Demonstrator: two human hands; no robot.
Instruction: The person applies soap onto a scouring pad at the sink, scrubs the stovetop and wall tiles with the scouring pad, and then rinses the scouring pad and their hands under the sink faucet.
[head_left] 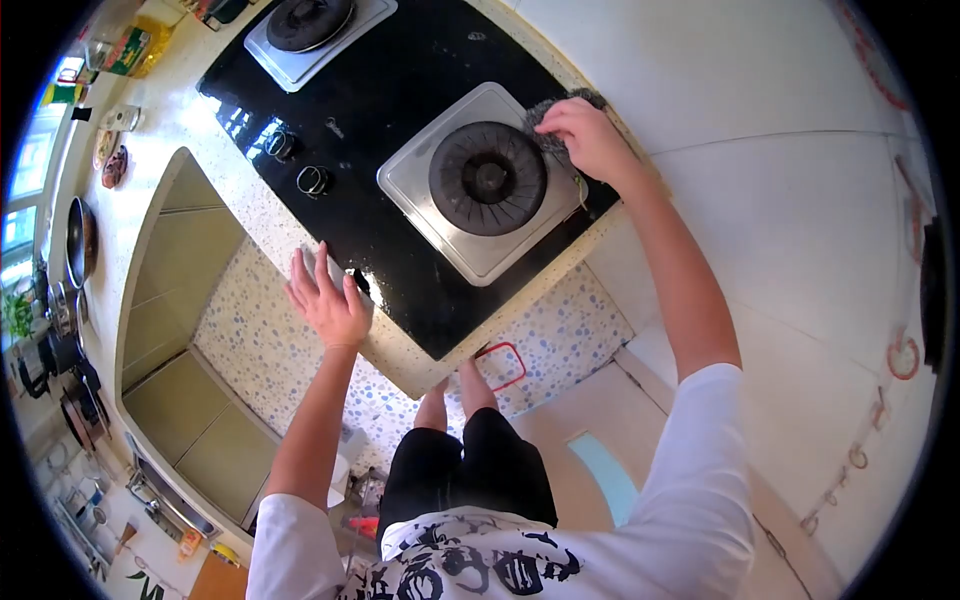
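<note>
Head view: right hand [592, 140] gripping grey scrubber [534, 122] at edge of metal plate [413, 182] under burner [461, 190], likely for pressure; left hand [334, 306] open, spread on counter [245, 202] rim, apparently bracing.

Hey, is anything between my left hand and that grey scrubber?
Yes, the nearer burner and its metal plate sit on the straight line from your left hand to the scrubber, which your right hand holds.

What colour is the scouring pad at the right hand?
The scouring pad is dark grey, best seen in the head view.
</note>
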